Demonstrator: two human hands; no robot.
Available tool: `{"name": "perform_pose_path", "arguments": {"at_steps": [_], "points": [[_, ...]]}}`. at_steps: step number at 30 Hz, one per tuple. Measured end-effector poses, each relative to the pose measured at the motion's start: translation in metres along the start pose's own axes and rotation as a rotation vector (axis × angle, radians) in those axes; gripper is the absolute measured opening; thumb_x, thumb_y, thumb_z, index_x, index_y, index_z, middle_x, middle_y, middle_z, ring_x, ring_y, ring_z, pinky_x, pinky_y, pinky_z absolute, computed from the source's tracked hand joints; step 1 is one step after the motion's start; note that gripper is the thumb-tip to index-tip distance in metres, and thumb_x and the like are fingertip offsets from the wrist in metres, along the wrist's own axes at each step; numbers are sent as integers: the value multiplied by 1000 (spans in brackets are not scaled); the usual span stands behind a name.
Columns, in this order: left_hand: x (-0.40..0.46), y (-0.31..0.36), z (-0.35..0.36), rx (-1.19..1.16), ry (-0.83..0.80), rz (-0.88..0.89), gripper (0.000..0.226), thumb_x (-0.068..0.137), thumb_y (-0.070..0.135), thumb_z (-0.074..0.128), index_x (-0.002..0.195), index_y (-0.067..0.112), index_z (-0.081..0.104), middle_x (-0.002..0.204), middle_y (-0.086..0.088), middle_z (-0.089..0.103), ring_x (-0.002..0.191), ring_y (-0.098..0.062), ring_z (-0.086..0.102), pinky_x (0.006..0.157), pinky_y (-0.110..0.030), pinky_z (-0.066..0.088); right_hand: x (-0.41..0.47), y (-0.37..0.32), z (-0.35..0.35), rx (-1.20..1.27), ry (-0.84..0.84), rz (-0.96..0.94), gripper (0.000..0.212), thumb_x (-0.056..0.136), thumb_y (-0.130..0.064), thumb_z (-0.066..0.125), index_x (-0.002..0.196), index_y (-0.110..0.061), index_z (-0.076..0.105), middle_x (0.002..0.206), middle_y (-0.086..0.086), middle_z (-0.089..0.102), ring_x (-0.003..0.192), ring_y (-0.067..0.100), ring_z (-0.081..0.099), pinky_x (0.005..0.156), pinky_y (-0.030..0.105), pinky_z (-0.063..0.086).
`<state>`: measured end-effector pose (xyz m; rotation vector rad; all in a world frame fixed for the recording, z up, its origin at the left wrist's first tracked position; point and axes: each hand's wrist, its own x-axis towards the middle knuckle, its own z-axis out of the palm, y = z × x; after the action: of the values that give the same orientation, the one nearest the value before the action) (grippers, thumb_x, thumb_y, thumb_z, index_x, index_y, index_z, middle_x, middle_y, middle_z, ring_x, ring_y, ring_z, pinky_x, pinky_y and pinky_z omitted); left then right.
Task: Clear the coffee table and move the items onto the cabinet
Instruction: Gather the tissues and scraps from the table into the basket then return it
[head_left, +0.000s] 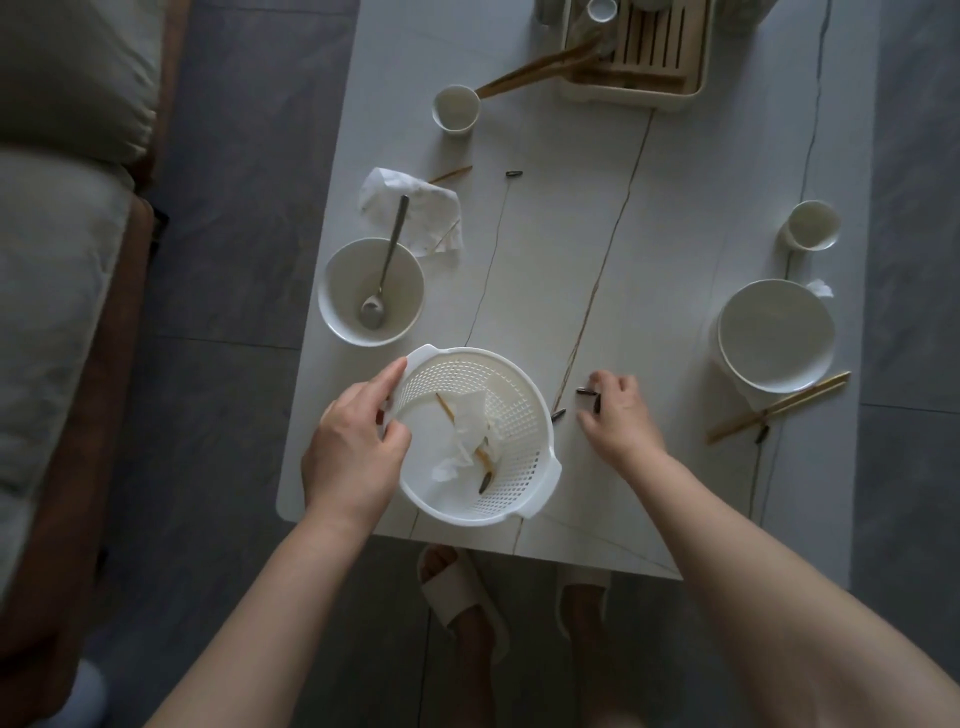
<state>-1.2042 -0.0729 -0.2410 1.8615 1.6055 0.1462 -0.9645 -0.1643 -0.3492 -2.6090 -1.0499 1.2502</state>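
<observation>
My left hand (353, 441) grips the left rim of a white plastic colander (514, 415) at the near edge of the white coffee table (649, 260). Inside the colander lie crumpled tissue, a toothpick and a dark seed shell. My right hand (618, 413) rests on the table just right of the colander, its fingers curled around small dark seed shells (587, 392). Another shell (558, 414) lies between that hand and the colander.
A white bowl (343, 301) with a metal spoon (384, 270) sits at the left, a dirty tissue (415, 208) behind it. Two white cups (457, 110) (811, 226), stacked plates (776, 335), chopsticks (779, 408) and a tea tray (639, 52) stand around. A sofa is on the left.
</observation>
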Motion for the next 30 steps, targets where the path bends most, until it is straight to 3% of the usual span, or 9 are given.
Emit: {"name": "perform_pose_path", "arguments": {"at_steps": [4, 7, 11, 13, 18, 21, 25, 30], "points": [[1, -3, 0, 4, 11, 3, 61, 82, 5, 59, 134, 35, 48, 94, 12, 54, 87, -19, 58, 73, -41, 53, -3, -14, 11, -98, -75, -98, 42, 85, -34, 60, 122, -20, 45, 121, 6, 41, 96, 30, 56, 77, 35, 47], [1, -3, 0, -11, 11, 11, 61, 81, 4, 58, 134, 34, 49, 95, 12, 54, 87, -19, 58, 74, -43, 53, -3, -21, 20, -130, -1, -105, 27, 84, -31, 59, 106, -20, 49, 109, 5, 43, 82, 28, 55, 71, 36, 49], [3, -4, 0, 8, 12, 17, 62, 81, 4, 56, 133, 36, 49, 94, 14, 53, 87, -18, 57, 73, -41, 53, -2, -17, 24, -45, 51, -89, 11, 87, -23, 53, 94, -14, 51, 99, 6, 44, 74, 29, 50, 63, 35, 42], [2, -5, 0, 5, 4, 14, 62, 80, 4, 55, 133, 37, 48, 94, 13, 54, 88, -18, 57, 74, -42, 52, -3, -9, 22, 26, 80, -40, 11, 89, -20, 52, 97, -14, 52, 105, 8, 46, 80, 31, 52, 67, 37, 45], [-1, -4, 0, 5, 15, 14, 62, 81, 4, 56, 133, 37, 49, 96, 10, 58, 86, -18, 57, 72, -44, 53, -15, 16, 15, 29, 258, 151, 55, 82, -30, 69, 127, -14, 41, 127, 12, 38, 103, 31, 55, 85, 42, 48], [-1, -2, 1, 0, 19, 10, 62, 80, 4, 56, 132, 37, 49, 96, 9, 58, 86, -19, 57, 72, -44, 53, -16, 22, 15, 90, 232, 272, 62, 81, -31, 70, 129, -8, 38, 131, 15, 37, 113, 33, 51, 92, 42, 44], [0, -1, 2, 4, 19, 3, 62, 80, 4, 55, 132, 37, 49, 97, 9, 58, 88, -19, 57, 73, -43, 52, -6, 7, 14, 132, 105, 96, 48, 85, -21, 66, 123, -5, 42, 127, 16, 41, 111, 32, 49, 95, 41, 41], [-2, -2, 5, -5, 24, 17, 62, 81, 3, 57, 133, 36, 49, 96, 12, 56, 86, -18, 57, 70, -42, 52, 3, -14, 12, 45, 18, -47, 52, 86, -25, 65, 131, -17, 41, 125, 10, 42, 108, 32, 52, 90, 42, 46]]}}
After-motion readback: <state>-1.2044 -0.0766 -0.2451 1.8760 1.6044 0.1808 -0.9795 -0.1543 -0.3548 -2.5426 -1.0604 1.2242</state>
